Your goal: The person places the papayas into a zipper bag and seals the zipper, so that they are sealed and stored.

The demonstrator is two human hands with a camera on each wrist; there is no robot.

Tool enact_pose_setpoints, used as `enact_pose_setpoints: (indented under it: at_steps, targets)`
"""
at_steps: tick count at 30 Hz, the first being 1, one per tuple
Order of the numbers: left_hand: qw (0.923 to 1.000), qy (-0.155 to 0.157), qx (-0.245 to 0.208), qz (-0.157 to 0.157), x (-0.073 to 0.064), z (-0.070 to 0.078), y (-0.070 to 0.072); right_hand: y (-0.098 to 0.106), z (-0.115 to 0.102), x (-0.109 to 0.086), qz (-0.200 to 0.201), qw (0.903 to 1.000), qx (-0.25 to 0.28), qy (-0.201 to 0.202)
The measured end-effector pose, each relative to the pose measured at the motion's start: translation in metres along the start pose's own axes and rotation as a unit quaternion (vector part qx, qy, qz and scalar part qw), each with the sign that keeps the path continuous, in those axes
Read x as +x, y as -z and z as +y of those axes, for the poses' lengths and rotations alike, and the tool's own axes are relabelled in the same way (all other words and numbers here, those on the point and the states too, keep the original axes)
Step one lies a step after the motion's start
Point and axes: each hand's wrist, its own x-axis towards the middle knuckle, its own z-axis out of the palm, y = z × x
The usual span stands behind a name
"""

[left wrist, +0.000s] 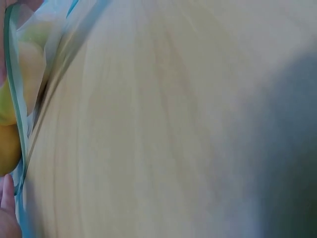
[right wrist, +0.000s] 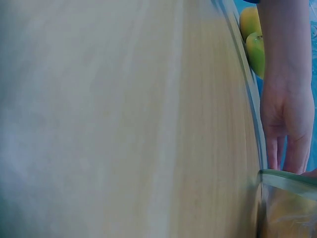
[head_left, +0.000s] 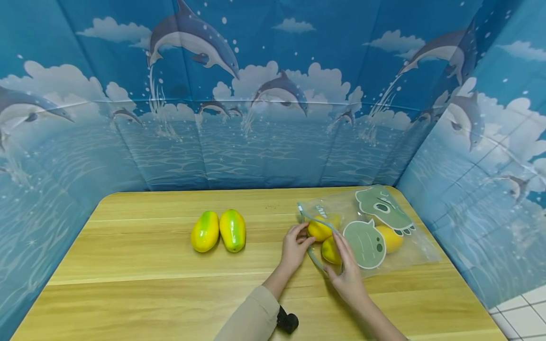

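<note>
A clear zip bag (head_left: 420,248) with green dinosaur prints lies at the right of the table, several yellow mangoes inside. My left hand (head_left: 294,248) is at the bag's mouth, its thumb and fingers spread round the near end of a mango (head_left: 319,230). With my right hand (head_left: 350,282) I grip the mouth's edge, fingers on the upper layer and thumb below. Beside that thumb shows another mango (head_left: 331,252). The left wrist view catches the green zip strip (left wrist: 16,94) at its left edge. In the right wrist view the left hand (right wrist: 287,116) reaches behind the strip.
Two yellow-green mangoes (head_left: 205,232) (head_left: 232,231) lie side by side on the wooden table (head_left: 141,265), left of the bag. A small black object (head_left: 287,321) sits by the left sleeve (head_left: 256,312). A dolphin-print curtain (head_left: 273,142) hangs behind the table and along the right.
</note>
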Motion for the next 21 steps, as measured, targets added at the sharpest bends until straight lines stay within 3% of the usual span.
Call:
enact_pose_setpoints:
  at_steps: [13, 21]
  targets:
    - [0.9993, 0.014, 0.003, 0.034, 0.0014, 0.0078, -0.0071, 0.0023, -0.0009, -0.0002, -0.004, 0.9999, 0.012, 0.0]
    - [0.9993, 0.028, -0.003, 0.025, 0.0029, 0.0064, -0.0084, 0.0018, -0.0007, -0.0003, -0.007, 0.9999, 0.013, -0.004]
